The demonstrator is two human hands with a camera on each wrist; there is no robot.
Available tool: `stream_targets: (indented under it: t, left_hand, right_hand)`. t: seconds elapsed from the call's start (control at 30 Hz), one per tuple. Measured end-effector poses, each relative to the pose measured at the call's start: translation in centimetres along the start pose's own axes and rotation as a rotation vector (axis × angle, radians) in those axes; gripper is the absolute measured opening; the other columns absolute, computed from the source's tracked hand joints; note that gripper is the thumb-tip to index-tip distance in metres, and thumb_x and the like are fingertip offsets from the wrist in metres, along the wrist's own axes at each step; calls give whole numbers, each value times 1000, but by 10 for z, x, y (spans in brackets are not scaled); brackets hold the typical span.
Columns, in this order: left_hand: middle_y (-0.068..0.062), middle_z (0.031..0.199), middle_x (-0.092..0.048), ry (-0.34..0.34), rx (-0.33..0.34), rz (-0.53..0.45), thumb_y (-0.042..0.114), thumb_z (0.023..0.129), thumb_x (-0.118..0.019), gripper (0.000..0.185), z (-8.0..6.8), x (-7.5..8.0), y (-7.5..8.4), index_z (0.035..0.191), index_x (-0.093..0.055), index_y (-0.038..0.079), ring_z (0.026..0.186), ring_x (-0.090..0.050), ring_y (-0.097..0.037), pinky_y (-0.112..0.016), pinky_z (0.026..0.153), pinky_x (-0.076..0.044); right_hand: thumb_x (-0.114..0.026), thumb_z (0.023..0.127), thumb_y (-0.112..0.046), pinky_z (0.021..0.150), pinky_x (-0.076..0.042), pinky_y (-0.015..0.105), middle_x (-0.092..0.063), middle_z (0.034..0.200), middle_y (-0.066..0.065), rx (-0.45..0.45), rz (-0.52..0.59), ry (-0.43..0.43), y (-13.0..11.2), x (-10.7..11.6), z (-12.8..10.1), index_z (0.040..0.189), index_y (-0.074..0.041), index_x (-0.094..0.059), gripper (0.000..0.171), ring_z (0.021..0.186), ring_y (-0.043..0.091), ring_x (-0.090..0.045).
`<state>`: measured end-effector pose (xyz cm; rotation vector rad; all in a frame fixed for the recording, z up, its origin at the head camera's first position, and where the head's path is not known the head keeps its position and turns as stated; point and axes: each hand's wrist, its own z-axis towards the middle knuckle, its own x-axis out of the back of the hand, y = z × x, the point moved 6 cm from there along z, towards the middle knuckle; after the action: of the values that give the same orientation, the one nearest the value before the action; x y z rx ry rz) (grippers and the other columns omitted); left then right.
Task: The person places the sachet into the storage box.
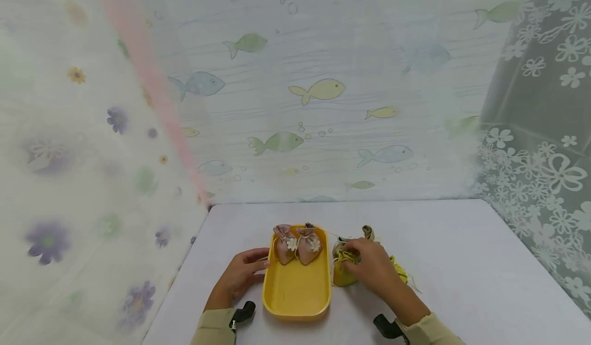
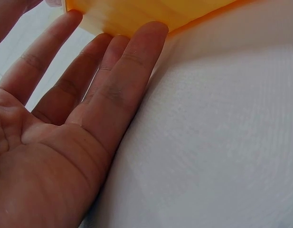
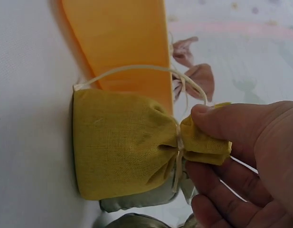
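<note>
The yellow pouch [image 3: 122, 142] stands on the white worktop [image 1: 461, 263] just beside the right long wall of the yellow tray [image 1: 295, 293], its flat bottom on the cloth and its gathered, tied neck pointing up, so its long axis runs upright; a pale drawstring [image 3: 137, 70] loops off the neck toward the tray. The right hand [image 1: 376, 268] has its grip clamped on that neck: the thumb and fingers [image 3: 217, 118] pinch the ruffled top just above the tie. Pressed against the far side of the pouch, under the hand, lie grey-green pouches [image 3: 137, 202], partly hidden. The tray lies with its long axis running away from the person, and two pink pouches [image 1: 297, 245], each with a small white flower, sit side by side at its far end, necks up. The left hand [image 1: 240, 276] rests on the worktop at the tray's left wall, fingers straight and relaxed, their tips [image 2: 146, 42] touching the wall, holding nothing. Patterned curtains with fish and flowers stand around the worktop.
</note>
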<state>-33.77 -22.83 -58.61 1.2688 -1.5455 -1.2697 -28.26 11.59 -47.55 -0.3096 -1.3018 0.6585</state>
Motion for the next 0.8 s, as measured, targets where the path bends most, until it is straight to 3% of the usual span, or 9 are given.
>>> stream_targets:
  t: [0.37,0.8]
  left_hand:
    - [-18,152,-54,-11,-2,-7,23,89,-83,60,2,1,-2,141,-61,4,119,-68,-24,-45,94,-62]
    - [-17,150,-56,-15,-21,-3,24,90,-83,58,4,1,-4,141,-62,5,119,-68,-24,-44,94,-62]
  right_hand:
    - [-89,80,-16,77,-58,33,-71,92,-11,3,14,12,-2,1,0,94,-22,-75,21,85,6,-64]
    - [-89,81,-14,77,-59,32,-70,91,-13,30,12,35,-1,1,0,93,-23,-75,21,86,5,-64]
